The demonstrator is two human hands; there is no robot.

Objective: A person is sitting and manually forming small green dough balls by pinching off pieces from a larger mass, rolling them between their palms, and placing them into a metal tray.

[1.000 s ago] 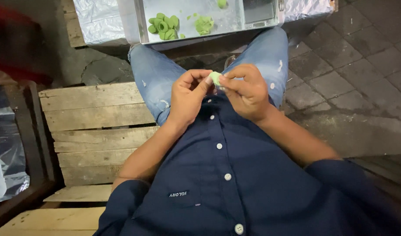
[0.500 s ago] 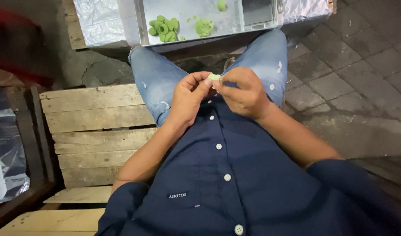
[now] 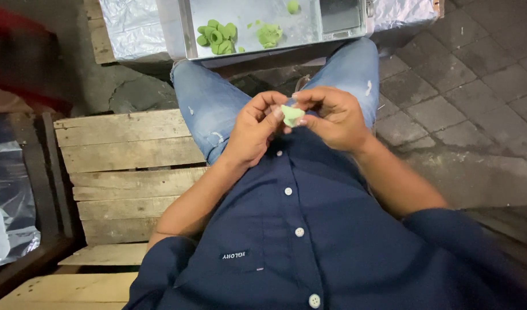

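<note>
Both hands pinched shut on the green dough piece point(image 3: 291, 115), held over my lap, well below the metal tray point(image 3: 309, 28): left hand point(image 3: 253, 129) and right hand point(image 3: 332, 117) grip by fingertips. It looks soft, light, slightly tacky; I'd hold the edges and avoid squeezing. Green rings point(image 3: 217, 37) sit at the tray's left. Foil wrap point(image 3: 131, 28) lies left of the tray.

This looks like an outdoor street-side food stall, probably after dark. The ground is grey paving stones point(image 3: 475, 74), cracked in places. The person sits on a rough wooden pallet point(image 3: 125, 166), facing a metal tray point(image 3: 257, 49) of green dough pieces point(image 3: 217, 37) set on foil-covered boards point(image 3: 131, 28).
</note>
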